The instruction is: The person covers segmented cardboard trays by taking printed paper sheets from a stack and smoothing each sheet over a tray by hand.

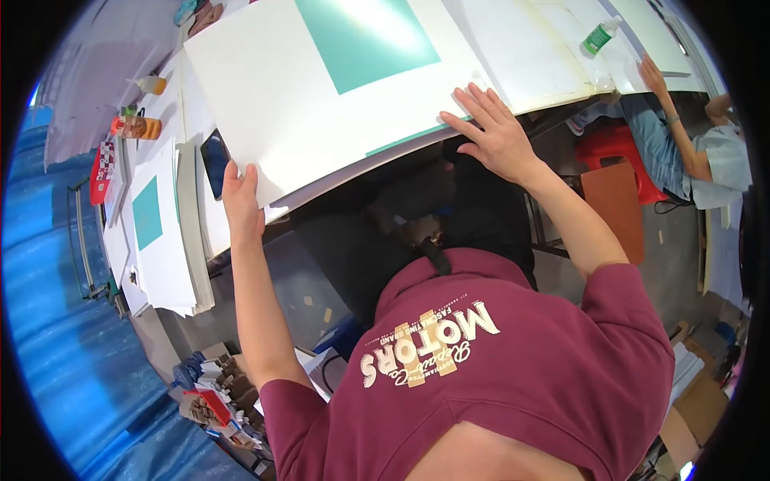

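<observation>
A large white sheet (pixel 265 96) with a teal rectangle (pixel 373 44) printed on it lies on the table in front of me. A thin teal strip (pixel 413 138) runs along part of its near edge. My left hand (pixel 242 200) is at the sheet's near left corner, its thumb over the edge and its other fingers partly hidden. Flat on the sheet near its right edge rests my right hand (pixel 493 132), fingers spread. Just left of my left hand lies a dark phone (pixel 215 164).
A stack of similar printed sheets (pixel 156 232) sits at the left. Bottles with orange contents (pixel 138 127) stand behind it. To the right are a green bottle (pixel 601 36), another person's arm (pixel 678 132) and a red stool (pixel 613 156). Boxes and papers (pixel 220 401) lie low at left.
</observation>
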### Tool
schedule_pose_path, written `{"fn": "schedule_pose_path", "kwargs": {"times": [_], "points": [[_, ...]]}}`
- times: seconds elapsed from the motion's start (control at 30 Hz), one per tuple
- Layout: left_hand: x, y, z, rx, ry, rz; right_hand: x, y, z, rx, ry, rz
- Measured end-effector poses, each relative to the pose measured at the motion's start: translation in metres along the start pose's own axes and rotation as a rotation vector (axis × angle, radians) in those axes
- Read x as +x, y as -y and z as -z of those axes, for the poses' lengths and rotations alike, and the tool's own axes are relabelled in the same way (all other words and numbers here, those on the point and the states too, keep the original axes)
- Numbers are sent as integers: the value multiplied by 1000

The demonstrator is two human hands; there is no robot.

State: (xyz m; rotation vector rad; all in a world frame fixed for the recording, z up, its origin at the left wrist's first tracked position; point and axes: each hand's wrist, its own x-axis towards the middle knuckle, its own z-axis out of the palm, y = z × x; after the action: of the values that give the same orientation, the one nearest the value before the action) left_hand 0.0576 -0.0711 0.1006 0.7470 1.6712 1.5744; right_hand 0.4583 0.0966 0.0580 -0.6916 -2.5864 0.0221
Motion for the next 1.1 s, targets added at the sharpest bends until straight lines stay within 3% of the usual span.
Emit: {"fn": "schedule_pose_path", "kwargs": {"times": [0.27,0.33,0.73,1.1], "points": [[10,20,14,221,-72,-122,4,2,-1,-15,12,10],[7,13,12,498,-119,-147,4,3,0,-20,14,15],[11,30,16,305,-2,-73,5,7,-3,-20,40,29],[11,33,19,448,6,-66,5,6,-9,-37,22,39]]}}
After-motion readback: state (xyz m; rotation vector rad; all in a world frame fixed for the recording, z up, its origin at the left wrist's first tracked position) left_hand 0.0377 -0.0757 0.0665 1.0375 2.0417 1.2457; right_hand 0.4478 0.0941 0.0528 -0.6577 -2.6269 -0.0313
